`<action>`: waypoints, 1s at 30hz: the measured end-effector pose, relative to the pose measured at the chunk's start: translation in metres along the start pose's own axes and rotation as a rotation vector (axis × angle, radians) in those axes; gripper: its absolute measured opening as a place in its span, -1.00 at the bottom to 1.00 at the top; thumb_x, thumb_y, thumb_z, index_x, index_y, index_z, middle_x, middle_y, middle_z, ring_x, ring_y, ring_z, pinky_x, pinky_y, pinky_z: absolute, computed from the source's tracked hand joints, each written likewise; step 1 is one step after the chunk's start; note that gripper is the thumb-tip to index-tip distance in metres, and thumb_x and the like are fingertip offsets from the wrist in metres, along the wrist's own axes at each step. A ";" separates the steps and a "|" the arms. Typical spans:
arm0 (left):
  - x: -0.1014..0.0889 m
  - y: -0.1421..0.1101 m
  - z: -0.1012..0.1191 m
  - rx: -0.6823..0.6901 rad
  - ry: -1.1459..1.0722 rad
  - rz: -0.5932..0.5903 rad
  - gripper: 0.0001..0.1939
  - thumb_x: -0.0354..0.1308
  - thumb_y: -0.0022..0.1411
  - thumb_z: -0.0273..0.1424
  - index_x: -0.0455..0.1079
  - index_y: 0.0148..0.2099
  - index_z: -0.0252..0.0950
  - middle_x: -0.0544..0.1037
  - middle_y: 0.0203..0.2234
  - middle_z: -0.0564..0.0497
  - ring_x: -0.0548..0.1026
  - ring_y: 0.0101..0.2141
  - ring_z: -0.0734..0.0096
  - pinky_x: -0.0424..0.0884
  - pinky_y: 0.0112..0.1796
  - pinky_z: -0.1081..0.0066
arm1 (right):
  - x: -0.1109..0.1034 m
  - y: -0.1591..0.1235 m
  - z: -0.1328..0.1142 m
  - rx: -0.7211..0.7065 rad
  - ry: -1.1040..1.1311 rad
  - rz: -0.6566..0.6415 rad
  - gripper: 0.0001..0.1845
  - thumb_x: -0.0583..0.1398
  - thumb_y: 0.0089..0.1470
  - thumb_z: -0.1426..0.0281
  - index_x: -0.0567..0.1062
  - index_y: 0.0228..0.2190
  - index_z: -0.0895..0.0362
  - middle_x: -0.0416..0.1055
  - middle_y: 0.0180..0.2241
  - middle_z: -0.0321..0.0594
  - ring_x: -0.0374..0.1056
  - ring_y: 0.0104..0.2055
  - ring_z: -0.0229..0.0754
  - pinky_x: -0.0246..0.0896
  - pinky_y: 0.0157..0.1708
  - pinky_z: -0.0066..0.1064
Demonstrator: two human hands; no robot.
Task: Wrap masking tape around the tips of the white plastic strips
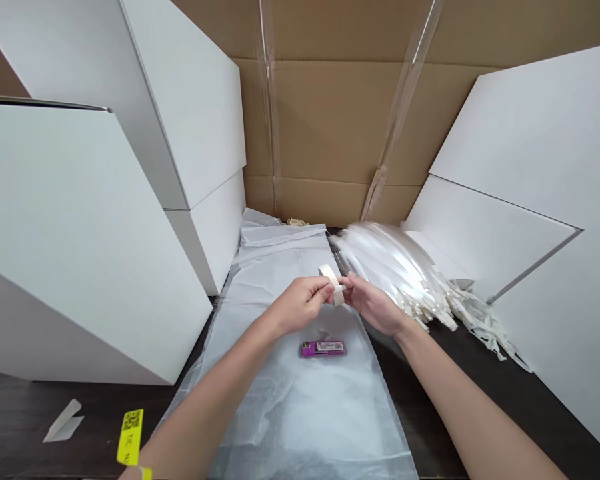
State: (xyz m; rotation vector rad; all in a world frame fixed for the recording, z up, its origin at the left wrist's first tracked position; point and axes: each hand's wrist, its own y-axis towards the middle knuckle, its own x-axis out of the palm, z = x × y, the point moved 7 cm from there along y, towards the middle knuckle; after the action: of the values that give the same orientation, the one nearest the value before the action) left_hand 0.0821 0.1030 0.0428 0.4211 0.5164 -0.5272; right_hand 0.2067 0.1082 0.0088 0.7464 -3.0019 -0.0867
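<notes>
- Head view, hands: the left hand (pixel 300 303) and right hand (pixel 373 303) meet above a magenta packet (pixel 323 349). Fingers of both are together, clamped from either side on a roll of cream masking tape (pixel 333 283). Gripped from both sides, the roll seems held steady in the air, with nothing under it.
- Below the tape, the magenta packet lies flat on a translucent white plastic sheet (pixel 290 413), apparently spread to give a clean surface.
- Up and right of the packet, a fanned bundle of glossy white strips (pixel 395 267) with cream, tape-like ends lies near the right hand, seemingly set within easy reach.
- Far beyond the packet stands a cardboard wall (pixel 330 113), with white panels (pixel 80 233) on its left and more white panels (pixel 545 167) on its right, flanking the work area.
- Down and left of the packet, a yellow QR tag (pixel 131 437) and a paper scrap (pixel 63 421) show against a dark tabletop (pixel 25 413).
</notes>
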 end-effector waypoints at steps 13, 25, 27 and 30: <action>-0.009 -0.004 0.010 -0.026 0.114 0.127 -0.64 -0.07 0.40 -0.32 0.42 -0.40 -0.29 0.44 -0.55 0.07 0.35 -0.50 0.45 0.24 -0.36 0.42 | -0.006 0.025 -0.034 0.025 -0.276 -0.002 -0.70 0.24 0.15 0.15 0.51 -0.40 0.14 0.51 -0.40 -0.26 0.38 -0.29 -0.21 0.22 -0.16 -0.35; -0.005 -0.003 -0.021 -0.263 0.034 0.103 -0.57 -0.04 0.40 -0.20 0.50 -0.38 -0.31 0.38 -0.60 0.08 0.30 -0.56 0.46 0.14 -0.48 0.44 | 0.011 0.032 -0.041 -0.165 -0.304 0.060 -0.66 0.23 0.20 0.12 0.49 -0.19 0.15 0.55 -0.23 -0.14 0.48 -0.34 -0.18 0.40 -0.21 -0.27; -0.006 -0.002 -0.025 -0.256 0.028 0.090 -0.57 -0.04 0.40 -0.19 0.51 -0.36 -0.31 0.42 -0.56 0.06 0.33 -0.54 0.46 0.15 -0.46 0.45 | 0.013 0.029 -0.043 -0.217 -0.327 0.046 -0.69 0.22 0.23 0.14 0.49 -0.19 0.13 0.55 -0.15 -0.11 0.49 -0.25 -0.15 0.41 -0.16 -0.24; -0.011 0.000 -0.024 -0.202 0.075 0.149 -0.61 -0.03 0.40 -0.23 0.52 -0.33 -0.31 0.47 -0.52 0.03 0.36 -0.50 0.42 0.19 -0.40 0.44 | 0.015 0.025 -0.047 -0.281 -0.344 0.036 -0.74 0.19 0.27 0.18 0.49 -0.18 0.12 0.55 -0.13 -0.12 0.48 -0.22 -0.14 0.41 -0.11 -0.20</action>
State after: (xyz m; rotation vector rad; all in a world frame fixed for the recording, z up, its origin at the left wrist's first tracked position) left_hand 0.0657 0.1191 0.0302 0.2841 0.5993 -0.3131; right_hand 0.1850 0.1209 0.0575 0.7088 -3.2104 -0.6860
